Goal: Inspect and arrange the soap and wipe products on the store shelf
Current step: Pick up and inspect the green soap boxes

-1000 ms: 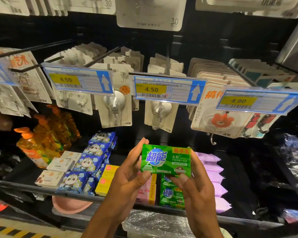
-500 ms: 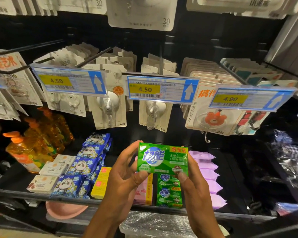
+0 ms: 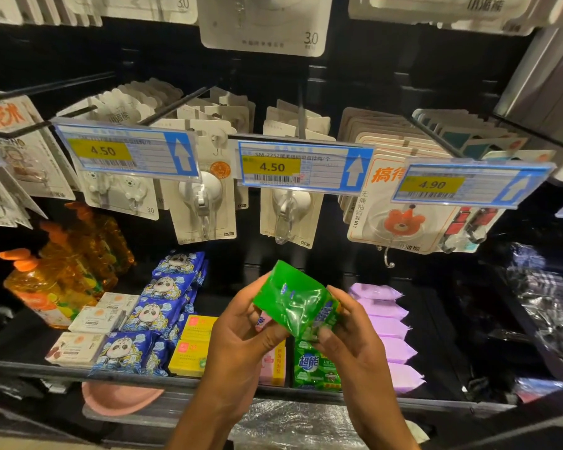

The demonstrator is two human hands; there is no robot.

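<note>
I hold a green soap pack (image 3: 293, 300) in front of the shelf, tilted so that its plain back and one end face me. My left hand (image 3: 241, 323) grips its left side, thumb on the lower edge. My right hand (image 3: 351, 326) grips its right end. Below it on the shelf (image 3: 208, 381) lies another green soap pack (image 3: 316, 368), between a pink soap box (image 3: 273, 365) and a row of lilac wipe packs (image 3: 390, 329). Yellow soap boxes (image 3: 192, 349), blue panda wipe packs (image 3: 156, 313) and white soap boxes (image 3: 88, 336) lie to the left.
Orange pump bottles (image 3: 52, 280) stand at the shelf's far left. Carded hooks hang on pegs above, behind price tags (image 3: 299, 167) that jut out over the shelf. A pink basin (image 3: 121, 397) sits under the shelf edge. Dark wrapped goods (image 3: 540, 306) fill the right.
The green soap pack has been turned over in both hands: its printed front faced me before, now its plain back and end do. The view has shifted slightly.
</note>
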